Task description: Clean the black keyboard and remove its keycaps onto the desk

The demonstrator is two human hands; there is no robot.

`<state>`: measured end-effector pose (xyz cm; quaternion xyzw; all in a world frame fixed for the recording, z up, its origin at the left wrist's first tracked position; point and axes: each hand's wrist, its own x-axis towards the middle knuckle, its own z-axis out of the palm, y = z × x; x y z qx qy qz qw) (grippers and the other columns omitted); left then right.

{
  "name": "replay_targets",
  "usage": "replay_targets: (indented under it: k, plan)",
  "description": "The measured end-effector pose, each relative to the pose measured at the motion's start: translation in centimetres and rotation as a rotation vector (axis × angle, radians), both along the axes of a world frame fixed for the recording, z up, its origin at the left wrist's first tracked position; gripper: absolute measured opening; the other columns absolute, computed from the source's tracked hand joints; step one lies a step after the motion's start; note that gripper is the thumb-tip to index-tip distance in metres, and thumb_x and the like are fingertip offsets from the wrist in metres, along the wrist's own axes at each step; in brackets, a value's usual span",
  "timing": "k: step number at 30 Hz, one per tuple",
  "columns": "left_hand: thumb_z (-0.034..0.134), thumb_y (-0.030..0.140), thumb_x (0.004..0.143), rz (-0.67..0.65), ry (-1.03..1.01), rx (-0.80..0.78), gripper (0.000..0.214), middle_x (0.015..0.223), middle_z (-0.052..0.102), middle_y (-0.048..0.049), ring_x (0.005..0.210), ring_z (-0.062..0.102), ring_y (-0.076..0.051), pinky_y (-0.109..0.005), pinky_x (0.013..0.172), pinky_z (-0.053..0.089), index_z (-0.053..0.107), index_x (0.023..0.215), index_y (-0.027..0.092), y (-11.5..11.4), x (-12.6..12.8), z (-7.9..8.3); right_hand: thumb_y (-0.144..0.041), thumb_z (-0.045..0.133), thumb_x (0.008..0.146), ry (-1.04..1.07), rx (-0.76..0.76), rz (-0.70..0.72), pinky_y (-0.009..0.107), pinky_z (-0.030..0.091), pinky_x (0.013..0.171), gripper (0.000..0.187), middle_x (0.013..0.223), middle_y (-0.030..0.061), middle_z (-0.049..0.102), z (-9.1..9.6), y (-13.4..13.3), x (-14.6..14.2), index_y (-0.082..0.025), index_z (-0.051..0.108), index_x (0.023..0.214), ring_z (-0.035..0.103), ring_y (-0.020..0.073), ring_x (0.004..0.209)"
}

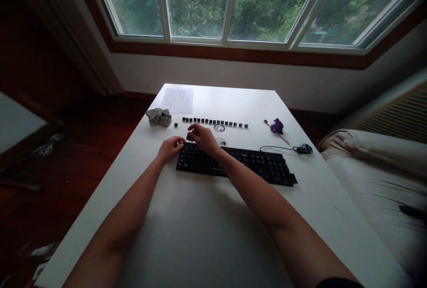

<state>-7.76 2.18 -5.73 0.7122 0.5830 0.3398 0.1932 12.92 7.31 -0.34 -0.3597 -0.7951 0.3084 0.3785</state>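
At the far left corner of the black keyboard (245,157), the left hand (171,149) curls, grip unclear; the right hand (203,138) bends over a small dark piece (189,137), pinching or not I cannot tell. Steady support and light fingertips should suit. Grey cloth (159,118), keycap row (214,122), purple cloth (276,126) span the white table (187,217) before windows (196,8).

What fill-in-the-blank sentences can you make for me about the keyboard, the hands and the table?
1. The keyboard is coloured ____.
2. As the person sees it, the paper sheet lies near the table's far ____ corner.
3. The crumpled bundle by the brush is coloured ____.
4. The hand whose forearm crosses above the keyboard is the person's ____ one.

Missing words: black; left; purple; right.
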Motion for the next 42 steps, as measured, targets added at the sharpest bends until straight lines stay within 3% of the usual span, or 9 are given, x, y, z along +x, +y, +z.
replay_targets:
  k: [5,10,14,27,33,38,42]
  plan:
    - [0.059,0.032,0.086,0.014,0.028,0.009,0.023,0.089,0.071,-0.0006,0.071,0.061,-0.015,-0.028,0.068,0.047,0.071,0.104,0.022,0.3,-0.2,-0.2,-0.023,0.064,0.09,-0.233,0.092,0.124,0.023,0.035,0.062,0.007,0.077,0.0004,0.07,1.8,0.1,-0.9,-0.02,0.068,0.095,0.061,0.0139,0.068]
    - [0.06,0.03,0.085,0.015,0.036,0.034,0.021,0.087,0.07,-0.0002,0.069,0.06,-0.015,-0.028,0.069,0.047,0.071,0.102,0.022,0.2,-0.3,-0.3,-0.03,0.061,0.095,-0.382,0.242,0.124,0.025,0.031,0.061,0.011,0.083,0.0043,0.071,2.9,-1.9,-0.6,-0.021,0.066,0.096,0.06,0.0159,0.069]
    - [0.06,0.029,0.086,-0.001,0.013,0.033,0.022,0.092,0.071,-0.0004,0.071,0.061,-0.015,-0.029,0.071,0.048,0.071,0.105,0.024,0.1,-0.2,-0.2,-0.026,0.061,0.093,-0.298,0.206,0.091,0.024,0.034,0.063,0.007,0.083,0.0037,0.071,2.0,-3.1,1.1,-0.02,0.065,0.093,0.059,0.0144,0.067]
    - [0.059,0.024,0.088,0.006,0.014,0.09,0.019,0.097,0.067,-0.003,0.077,0.061,-0.016,-0.031,0.074,0.051,0.071,0.102,0.023,-0.3,0.4,0.1,-0.039,0.065,0.089,0.224,-0.207,-0.017,0.028,0.052,0.066,0.017,0.077,0.0026,0.075,-3.1,-2.8,5.6,-0.022,0.062,0.089,0.071,0.019,0.071]
    - [0.061,0.023,0.089,-0.124,-0.056,0.188,0.024,0.114,0.067,-0.0053,0.111,0.061,-0.022,-0.039,0.098,0.049,0.07,0.111,0.025,-0.8,1.7,1.3,-0.041,0.066,0.089,0.251,-0.22,-0.034,0.03,0.054,0.069,0.019,0.079,0.0027,0.076,-3.2,-2.8,6.2,-0.023,0.062,0.091,0.072,0.02,0.073]
    - [0.06,0.028,0.092,-0.204,-0.082,0.152,0.022,0.108,0.07,-0.0047,0.107,0.062,-0.022,-0.041,0.099,0.049,0.07,0.111,0.025,-1.2,3.1,1.9,-0.042,0.065,0.089,0.244,-0.187,-0.044,0.029,0.053,0.067,0.02,0.078,0.0031,0.075,-3.3,-3.2,6.2,-0.022,0.064,0.092,0.071,0.019,0.071]
    - [0.06,0.028,0.091,-0.174,-0.09,0.1,0.02,0.106,0.071,-0.0043,0.104,0.063,-0.022,-0.04,0.097,0.05,0.071,0.108,0.025,-1.2,3.5,1.5,-0.042,0.065,0.089,0.241,-0.172,-0.036,0.028,0.05,0.064,0.021,0.076,0.0026,0.074,-3.5,-3.2,6.2,-0.021,0.064,0.09,0.069,0.0181,0.068]
